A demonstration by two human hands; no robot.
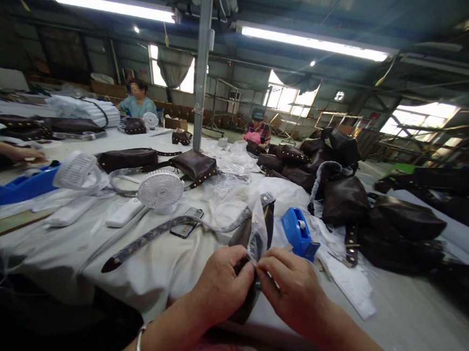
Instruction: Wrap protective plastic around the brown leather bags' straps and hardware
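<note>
A dark brown leather bag [245, 311] stands at the table's near edge, between my two hands. My left hand [222, 279] is closed on the bag's upper edge, thumb and fingers pressed together. On the other side, my right hand [294, 287] pinches at the same edge, its fingertips almost touching the left thumb. What lies between the right fingertips is mostly hidden. Clear plastic film [257, 238] sticks up from the bag's opening. A plastic-wrapped strap [142, 242] runs left from the bag across the cloth. A blue tape dispenser [298, 232] stands just beyond my right hand.
A phone [182, 231] and white fans [160, 189] lie left of centre. Dark bags [346, 199] are heaped on the right. Another blue dispenser [22, 184] and a co-worker's hand [25, 154] are at far left. A metal post [202, 70] rises behind. Two people sit farther back.
</note>
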